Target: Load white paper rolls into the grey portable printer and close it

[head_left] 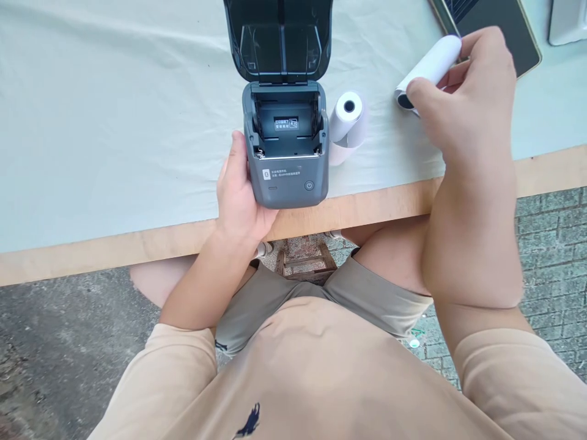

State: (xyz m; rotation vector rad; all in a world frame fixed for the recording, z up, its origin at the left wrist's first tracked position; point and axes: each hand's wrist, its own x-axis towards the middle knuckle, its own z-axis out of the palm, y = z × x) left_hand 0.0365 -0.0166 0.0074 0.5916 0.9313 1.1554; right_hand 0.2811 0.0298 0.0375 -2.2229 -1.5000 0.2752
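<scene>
A dark grey label printer (293,177) has its lid (280,43) raised, and its paper bay shows no roll inside. My left hand (241,195) is wrapped round the printer's left side and lower corner, with most fingers hidden behind it. To the right, my right hand (472,85) grips a white paper roll (428,64) lengthwise between thumb and fingers, one dark core end facing me. Close beside the printer stands another white paper roll (340,122) on end, its dark core showing and a loose strip curling out.
A pale cloth (114,122) covers the table, with a wooden front edge (380,205). A dark flat device with a light rim (499,36) lies at the back right, near a white object (567,23) cut off by the frame. Below are my legs and a wooden stool (305,269).
</scene>
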